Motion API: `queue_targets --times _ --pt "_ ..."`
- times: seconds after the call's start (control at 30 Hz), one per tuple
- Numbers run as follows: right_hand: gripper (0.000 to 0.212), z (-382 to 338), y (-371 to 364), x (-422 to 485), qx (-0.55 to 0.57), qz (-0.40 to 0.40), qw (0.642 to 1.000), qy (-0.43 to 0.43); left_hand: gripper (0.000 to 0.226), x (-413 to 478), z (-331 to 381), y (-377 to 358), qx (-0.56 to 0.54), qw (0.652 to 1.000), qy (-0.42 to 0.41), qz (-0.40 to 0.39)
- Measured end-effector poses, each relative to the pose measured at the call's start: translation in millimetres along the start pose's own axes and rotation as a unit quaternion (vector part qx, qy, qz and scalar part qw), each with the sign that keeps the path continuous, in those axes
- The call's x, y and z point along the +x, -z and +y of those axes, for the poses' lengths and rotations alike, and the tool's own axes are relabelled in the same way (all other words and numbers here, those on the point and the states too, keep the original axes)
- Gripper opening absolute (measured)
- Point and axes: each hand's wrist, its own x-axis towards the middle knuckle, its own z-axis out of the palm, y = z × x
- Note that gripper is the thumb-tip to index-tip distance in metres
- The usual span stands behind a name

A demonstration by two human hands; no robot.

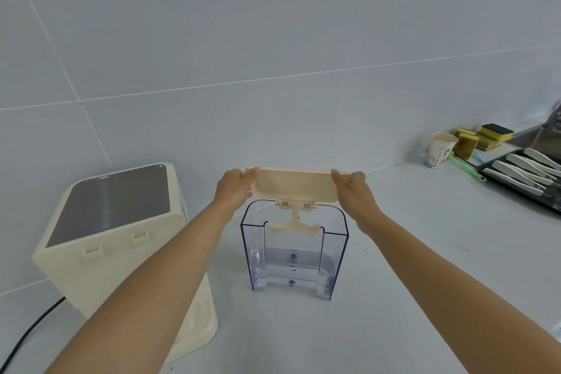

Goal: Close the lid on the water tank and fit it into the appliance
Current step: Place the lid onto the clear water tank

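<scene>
A clear plastic water tank (294, 255) stands upright on the white counter at centre. Its cream lid (296, 185) is hinged at the tank's near top edge and stands raised, tilted open above the tank. My left hand (234, 187) grips the lid's left end and my right hand (353, 190) grips its right end. The cream appliance (121, 240), with a dark glossy top panel, stands to the left of the tank, apart from it.
A black power cord (33, 331) runs from the appliance toward the lower left. At the back right are a paper cup (440, 150), yellow-green sponges (482, 138) and a dark tray of grey-handled utensils (525, 173). A tiled wall rises behind.
</scene>
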Motion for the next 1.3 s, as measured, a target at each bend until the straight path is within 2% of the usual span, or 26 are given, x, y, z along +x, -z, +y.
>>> queue_targets --times 0.13,0.33,0.5,0.73,0.87,0.97,1.17,1.3 --pt "0.045 6.7 -2.2 -15.8 0.01 0.024 0.999 0.021 0.034 -13.0 -9.6 3.1 -0.043 0.998 -0.004 0.039" --pt "0.015 21.0 -4.5 -37.9 0.007 0.045 0.998 0.044 0.028 -28.9 -22.2 6.5 -0.076 0.995 -0.001 0.059" --pt "0.028 34.0 -7.6 -51.6 -0.025 0.064 0.996 0.056 0.023 -42.4 -30.2 4.3 -0.093 0.993 -0.016 0.072" --pt "0.028 54.2 -17.1 -62.1 -0.066 0.066 0.993 0.07 0.027 -59.5 -44.4 1.6 -0.116 0.99 -0.028 0.069" --pt "0.029 64.3 -20.5 -62.2 -0.079 0.069 0.992 0.063 0.009 -67.3 -49.2 -0.9 -0.117 0.991 -0.026 0.058" --pt "0.03 69.1 -22.1 -63.9 -0.087 0.069 0.992 0.064 0.025 -70.5 -53.8 -4.1 -0.103 0.992 -0.028 0.062" --pt "0.029 74.6 -25.2 -65.9 -0.085 0.057 0.992 0.07 0.013 -74.9 -61.1 -11.1 -0.084 0.994 -0.013 0.063" --pt "0.033 72.1 -22.8 -62.7 -0.075 0.05 0.994 0.061 0.039 -78.6 -58.1 -13.1 -0.075 0.995 0.02 0.06"
